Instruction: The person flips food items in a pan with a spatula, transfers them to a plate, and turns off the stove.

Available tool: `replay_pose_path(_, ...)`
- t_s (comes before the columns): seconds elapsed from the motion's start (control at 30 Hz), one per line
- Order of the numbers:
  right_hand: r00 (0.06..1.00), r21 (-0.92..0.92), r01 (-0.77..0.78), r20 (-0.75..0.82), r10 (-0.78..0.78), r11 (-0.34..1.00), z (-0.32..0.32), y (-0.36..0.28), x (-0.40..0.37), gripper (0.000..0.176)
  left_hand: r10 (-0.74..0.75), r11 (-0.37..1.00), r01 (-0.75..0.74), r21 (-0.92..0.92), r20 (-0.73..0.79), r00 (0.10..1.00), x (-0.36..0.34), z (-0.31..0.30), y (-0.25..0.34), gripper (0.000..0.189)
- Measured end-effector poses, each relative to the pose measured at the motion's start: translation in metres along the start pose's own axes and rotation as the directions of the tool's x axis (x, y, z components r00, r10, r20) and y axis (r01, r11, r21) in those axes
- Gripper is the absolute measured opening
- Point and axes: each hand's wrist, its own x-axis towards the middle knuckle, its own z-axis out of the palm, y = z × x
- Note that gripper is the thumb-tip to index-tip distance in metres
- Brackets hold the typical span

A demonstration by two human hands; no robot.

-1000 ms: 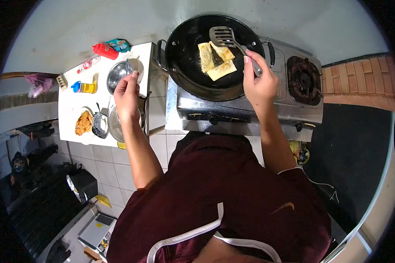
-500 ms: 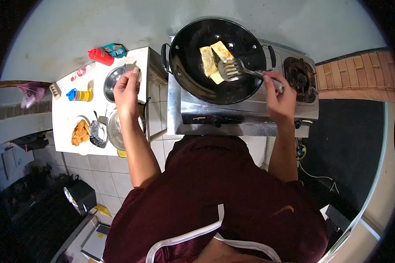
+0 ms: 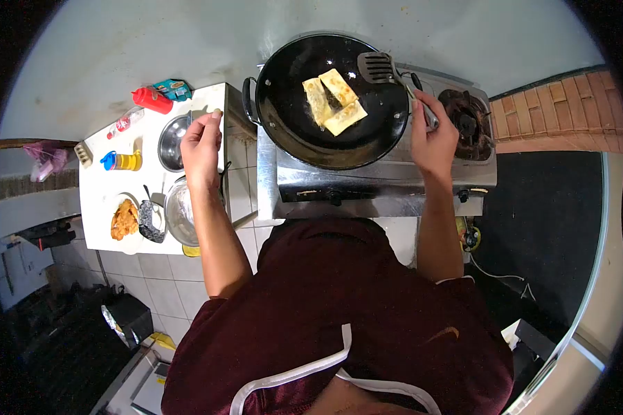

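Observation:
My right hand (image 3: pixel 434 138) is wrapped round the handle of a slotted metal spatula (image 3: pixel 376 68), whose head is over the right rim of the black wok (image 3: pixel 291 135). Three flat pieces of golden food lie in the wok: one upright on the left (image 3: pixel 318 101), one slanting at the top (image 3: pixel 338 86) and one lower right (image 3: pixel 345 118). My left hand (image 3: pixel 202 149) is in the air beside a metal bowl (image 3: pixel 172 144), its fingers pinched together; what they hold, if anything, is too small to tell.
The wok sits on a steel stove (image 3: pixel 304 183) with a second burner (image 3: pixel 468 123) to its right. On the white side table (image 3: pixel 100 194) are a red bottle (image 3: pixel 152 100), an oil bottle (image 3: pixel 126 161), a plate of fried food (image 3: pixel 124 220), a dark container (image 3: pixel 149 221) and another bowl (image 3: pixel 181 213).
The spatula has risen off the food to the wok's upper right rim. The lower piece, earlier partly under the spatula, now lies flat and fully in view. My left hand is nearly unmoved.

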Motion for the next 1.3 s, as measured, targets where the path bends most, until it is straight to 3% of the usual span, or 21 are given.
replay_pose_path(0.17,0.995,0.087,0.030,0.088,-0.037,0.996,0.024,0.014,0.013,0.019,0.011,0.999,-0.011,0.036,0.001,1.000,-0.003,0.001,0.002,0.017)
replay_pose_path(0.27,0.969,0.074,0.073,0.233,-0.088,0.995,0.030,0.006,0.015,0.018,0.003,1.000,-0.003,0.014,-0.030,1.000,-0.006,0.001,0.002,0.017)
replay_pose_path(0.5,0.978,0.112,0.134,0.142,-0.149,0.985,0.018,-0.009,0.011,0.017,0.023,1.000,-0.022,0.019,-0.056,0.998,-0.011,-0.004,0.004,0.017)
replay_pose_path(0.57,0.976,0.167,-0.076,0.213,0.039,0.983,0.018,-0.012,0.008,0.017,0.018,1.000,-0.016,0.025,-0.071,0.997,-0.013,-0.003,0.005,0.017)
replay_pose_path(0.63,0.982,0.196,0.019,0.182,-0.056,0.980,0.029,-0.004,0.004,0.018,0.013,1.000,-0.012,0.020,-0.056,0.998,-0.012,-0.001,0.004,0.017)
replay_pose_path(0.73,0.973,0.150,-0.025,0.231,-0.010,0.988,0.035,-0.003,0.002,0.017,0.010,1.000,-0.010,0.005,-0.042,0.999,-0.013,0.001,0.004,0.018)
replay_pose_path(0.8,0.986,0.119,0.093,0.130,-0.108,0.989,0.038,-0.002,0.002,0.017,0.010,1.000,-0.010,0.014,-0.058,0.998,-0.014,0.002,0.005,0.018)
replay_pose_path(0.93,0.986,0.083,0.067,0.144,-0.079,0.994,0.035,-0.004,0.001,0.016,0.012,1.000,-0.011,0.014,-0.065,0.998,-0.013,0.001,0.005,0.017)
replay_pose_path(1.17,0.982,0.226,0.060,0.159,-0.098,0.972,0.045,-0.018,-0.007,0.015,0.011,1.000,-0.011,0.017,-0.039,0.999,-0.009,0.002,0.002,0.017)
replay_pose_path(1.23,0.971,0.138,0.204,0.099,-0.219,0.969,0.048,-0.016,-0.010,0.014,0.009,1.000,-0.009,0.017,-0.043,0.999,-0.009,0.002,0.004,0.017)
replay_pose_path(1.3,0.970,0.131,0.212,0.088,-0.225,0.968,0.049,-0.014,-0.011,0.013,0.006,1.000,-0.005,0.010,-0.044,0.999,-0.009,0.001,0.004,0.017)
